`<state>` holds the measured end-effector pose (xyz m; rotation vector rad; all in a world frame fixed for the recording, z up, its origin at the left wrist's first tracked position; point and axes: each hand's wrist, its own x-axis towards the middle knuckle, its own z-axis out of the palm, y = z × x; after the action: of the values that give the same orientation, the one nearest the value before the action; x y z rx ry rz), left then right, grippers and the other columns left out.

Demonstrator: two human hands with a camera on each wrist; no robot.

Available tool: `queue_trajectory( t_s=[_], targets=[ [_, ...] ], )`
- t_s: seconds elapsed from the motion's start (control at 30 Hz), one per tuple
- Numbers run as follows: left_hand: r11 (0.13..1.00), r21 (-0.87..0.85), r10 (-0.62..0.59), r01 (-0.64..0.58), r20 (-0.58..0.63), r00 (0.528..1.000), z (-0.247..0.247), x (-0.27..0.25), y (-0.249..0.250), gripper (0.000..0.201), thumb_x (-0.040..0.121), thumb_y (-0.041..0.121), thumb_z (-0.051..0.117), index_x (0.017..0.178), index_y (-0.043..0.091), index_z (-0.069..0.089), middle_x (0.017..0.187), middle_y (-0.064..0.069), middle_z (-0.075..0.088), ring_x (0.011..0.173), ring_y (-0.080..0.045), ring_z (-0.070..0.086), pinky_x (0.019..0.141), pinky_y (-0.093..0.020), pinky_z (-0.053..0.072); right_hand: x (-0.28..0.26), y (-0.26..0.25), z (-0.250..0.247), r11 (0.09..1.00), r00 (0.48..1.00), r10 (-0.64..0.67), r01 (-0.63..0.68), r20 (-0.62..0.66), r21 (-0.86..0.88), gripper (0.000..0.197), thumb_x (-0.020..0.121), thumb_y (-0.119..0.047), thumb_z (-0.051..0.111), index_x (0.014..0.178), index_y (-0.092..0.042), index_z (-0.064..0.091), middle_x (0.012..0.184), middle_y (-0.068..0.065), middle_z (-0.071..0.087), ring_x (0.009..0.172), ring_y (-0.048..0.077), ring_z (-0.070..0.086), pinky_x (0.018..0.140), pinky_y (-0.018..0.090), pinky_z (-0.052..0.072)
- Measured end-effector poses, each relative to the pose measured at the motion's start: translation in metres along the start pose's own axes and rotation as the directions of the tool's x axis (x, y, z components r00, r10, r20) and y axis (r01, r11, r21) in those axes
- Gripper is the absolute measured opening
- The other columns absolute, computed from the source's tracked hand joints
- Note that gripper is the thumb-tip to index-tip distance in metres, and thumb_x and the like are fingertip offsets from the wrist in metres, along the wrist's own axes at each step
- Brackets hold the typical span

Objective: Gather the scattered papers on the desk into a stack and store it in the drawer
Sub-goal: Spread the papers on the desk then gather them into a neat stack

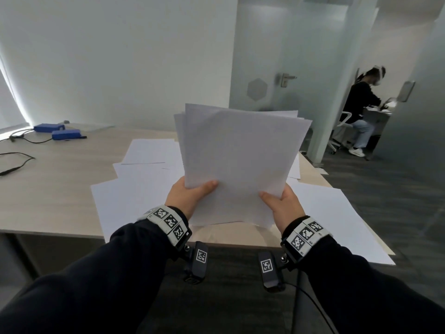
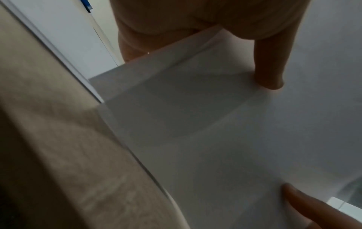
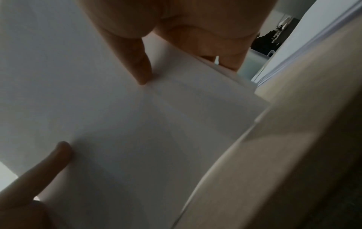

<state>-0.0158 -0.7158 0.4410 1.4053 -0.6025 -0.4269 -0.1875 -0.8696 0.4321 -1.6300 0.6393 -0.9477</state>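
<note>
While both hands, left hand (image 1: pixel 186 196) and right hand (image 1: pixel 283 204), grasp an uneven stack (image 1: pixel 240 160) mid-frame, I log loose sheets (image 1: pixel 134 186) left on the desk (image 1: pixel 48 189); drawer unseen.

Head view: cool, even daylight is entering from the far left, glaring along the wall (image 1: pixel 14 97) there; straight edges are bowing toward the frame borders. Both wrist views: dim, soft and blurred, with skin showing as dark silhouette. The held papers (image 1: pixel 238 160) are casting faint shadow onto the table (image 1: pixel 60 184).
</note>
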Motion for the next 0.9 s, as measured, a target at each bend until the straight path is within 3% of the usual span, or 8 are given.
queue_trajectory(
  t_s=[0.07,0.17,0.33,0.47,0.6,0.77,0.9],
  targets=[
    [0.999,-0.030,0.020,-0.020,-0.025,0.999,0.007,0.000,0.002,0.036,0.072,0.034,0.087,0.103,0.024,0.072,0.097,0.003,0.077,0.093,-0.018,0.073,0.085,-0.037,0.057,0.002,-0.002,0.002,1.000,0.999,0.008,-0.007,-0.033,0.024,0.026,0.091,-0.012,0.064,0.113,-0.025,0.065,0.106,-0.004,0.074,0.101,0.016,0.069,0.093,0.039,0.053],
    [0.996,-0.060,0.064,-0.065,-0.017,0.998,0.016,-0.001,0.005,0.043,0.070,0.036,0.086,0.108,0.022,0.073,0.099,0.002,0.078,0.094,-0.017,0.074,0.085,-0.036,0.056,0.004,-0.005,0.000,0.998,0.997,0.025,-0.020,-0.069,0.065,0.024,0.090,-0.010,0.064,0.106,-0.027,0.066,0.105,-0.004,0.075,0.099,0.017,0.070,0.095,0.043,0.053],
    [1.000,0.007,0.031,-0.030,-0.057,0.998,0.019,-0.003,-0.005,0.026,0.082,0.029,0.080,0.104,0.023,0.070,0.095,0.005,0.076,0.087,-0.014,0.073,0.068,-0.024,0.052,-0.005,0.007,-0.007,0.999,0.997,0.030,-0.029,-0.066,0.018,0.035,0.079,-0.020,0.065,0.112,-0.027,0.065,0.106,-0.006,0.074,0.102,0.016,0.068,0.098,0.048,0.051],
    [1.000,0.024,0.011,-0.010,-0.050,0.999,0.022,0.000,-0.004,0.024,0.083,0.016,0.077,0.106,0.020,0.069,0.098,0.001,0.076,0.088,-0.019,0.073,0.074,-0.032,0.056,-0.003,0.004,-0.012,0.999,0.994,0.031,-0.028,-0.101,0.028,0.028,0.088,-0.005,0.061,0.107,-0.025,0.062,0.104,-0.004,0.073,0.101,0.018,0.068,0.094,0.041,0.053],
    [0.998,0.070,0.010,-0.008,-0.025,1.000,0.024,-0.004,-0.010,0.029,0.084,0.009,0.072,0.109,0.020,0.065,0.103,0.001,0.073,0.093,-0.020,0.069,0.079,-0.036,0.054,-0.002,0.003,-0.014,0.985,0.985,0.100,-0.078,-0.144,0.153,0.021,0.088,-0.005,0.063,0.104,-0.019,0.061,0.097,0.004,0.072,0.096,0.027,0.069,0.087,0.041,0.054],
    [0.991,0.079,-0.099,0.104,-0.062,0.993,0.030,-0.019,-0.029,0.021,0.081,0.013,0.062,0.097,0.026,0.063,0.104,-0.003,0.071,0.101,-0.028,0.066,0.094,-0.049,0.053,-0.013,0.015,-0.014,0.989,0.981,0.148,-0.144,-0.123,0.045,0.027,0.088,0.003,0.052,0.105,-0.017,0.058,0.093,-0.001,0.066,0.087,0.019,0.064,0.067,0.026,0.047],
    [0.995,0.064,-0.067,0.073,-0.096,0.993,0.037,-0.026,-0.025,0.024,0.074,0.019,0.056,0.095,0.027,0.065,0.099,0.000,0.073,0.095,-0.025,0.068,0.091,-0.048,0.055,-0.013,0.011,-0.018,0.989,0.978,0.145,-0.146,-0.152,0.001,0.031,0.087,0.004,0.047,0.106,-0.017,0.058,0.094,-0.002,0.066,0.085,0.015,0.063,0.064,0.025,0.045]
  ],
)
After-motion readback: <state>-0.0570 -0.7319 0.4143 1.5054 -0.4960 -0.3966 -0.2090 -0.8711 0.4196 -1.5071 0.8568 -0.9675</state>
